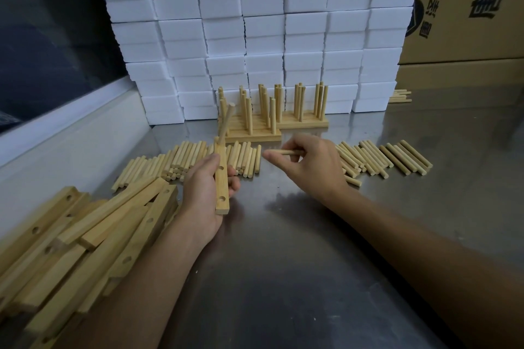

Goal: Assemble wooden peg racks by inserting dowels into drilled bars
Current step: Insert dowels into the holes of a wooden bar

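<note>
My left hand (205,191) grips a drilled wooden bar (221,178) held lengthwise above the table. One dowel (227,122) stands in the bar's far hole, and two nearer holes show empty. My right hand (307,161) pinches a single dowel (279,152) that points left, a short way to the right of the bar. Loose dowels (198,159) lie in a pile behind the left hand, and more dowels (382,160) lie beyond the right hand. Finished peg racks (255,119) stand at the back.
A heap of drilled bars (85,241) fills the near left of the steel table (297,263). A wall of white foam blocks (269,31) rises behind the racks. Cardboard boxes (465,14) stand at the right rear, with a few dowels (399,96) beneath.
</note>
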Demonstrator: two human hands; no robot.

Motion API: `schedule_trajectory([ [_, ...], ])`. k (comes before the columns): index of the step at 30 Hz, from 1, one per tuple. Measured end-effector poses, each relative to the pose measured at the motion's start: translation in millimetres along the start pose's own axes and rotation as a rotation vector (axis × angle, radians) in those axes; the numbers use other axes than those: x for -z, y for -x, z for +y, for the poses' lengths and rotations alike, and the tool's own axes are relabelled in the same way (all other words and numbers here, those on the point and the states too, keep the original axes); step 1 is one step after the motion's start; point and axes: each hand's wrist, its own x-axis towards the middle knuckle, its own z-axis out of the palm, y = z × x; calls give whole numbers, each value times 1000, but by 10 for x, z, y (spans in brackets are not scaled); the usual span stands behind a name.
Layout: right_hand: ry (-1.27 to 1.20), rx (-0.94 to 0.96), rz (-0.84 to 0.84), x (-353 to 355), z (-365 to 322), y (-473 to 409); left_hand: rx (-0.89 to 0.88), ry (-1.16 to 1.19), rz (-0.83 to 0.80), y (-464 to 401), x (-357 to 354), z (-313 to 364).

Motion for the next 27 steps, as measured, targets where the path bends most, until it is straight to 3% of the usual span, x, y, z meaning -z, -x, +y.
schedule_trajectory([
  [4, -81, -24, -79, -23, -117, -13, -3, 17, -22, -4, -1, 5],
  [9, -168, 114, -175, -106, -368, 41, -3, 27, -56, -17, 18, -6],
  [16, -90, 238, -287, -111, -540, 65, -12, 29, -79, -43, 38, -31],
  [23, 316, 380, -434, 0, -671, -82, -19, 23, -75, -8, 11, -25],
  [27, 406, 454, -460, 59, -795, -152, -24, -4, -84, 23, -1, -8],
])
